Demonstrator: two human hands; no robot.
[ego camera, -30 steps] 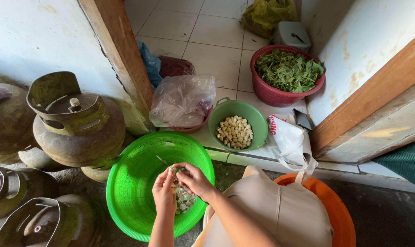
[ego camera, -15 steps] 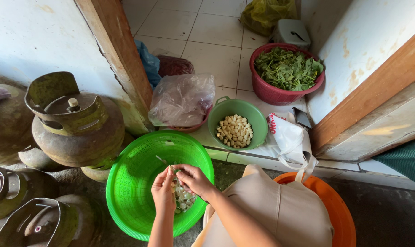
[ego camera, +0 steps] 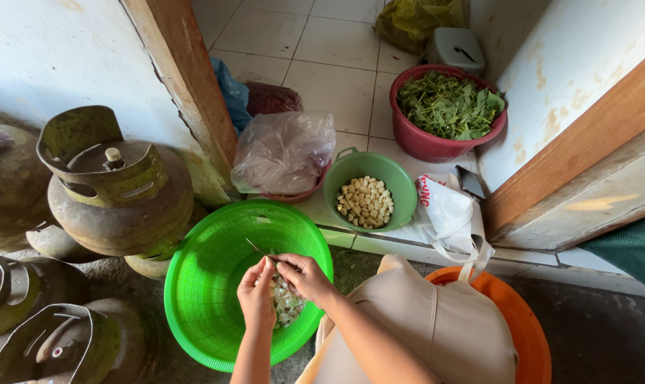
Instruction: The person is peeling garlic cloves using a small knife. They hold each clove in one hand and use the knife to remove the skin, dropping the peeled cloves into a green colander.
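Low centre of the frame: both hands meet over the bright green basin (ego camera: 216, 284), above a small heap of pale peelings (ego camera: 288, 302). The left hand (ego camera: 257, 295) has its grip pinched on a small piece I cannot make out, and the right hand (ego camera: 304, 276) has its grip clamped on a thin knife (ego camera: 257, 247) whose blade points to the upper left. Above, at centre, a small green bowl (ego camera: 400, 188) holds peeled garlic cloves (ego camera: 365, 201); a red basket of leafy greens (ego camera: 448, 107) sits upper right, and rusty gas cylinders (ego camera: 116, 192) stand at left.

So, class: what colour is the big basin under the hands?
Bright green basin, seen best in the head view; both hands work over it.
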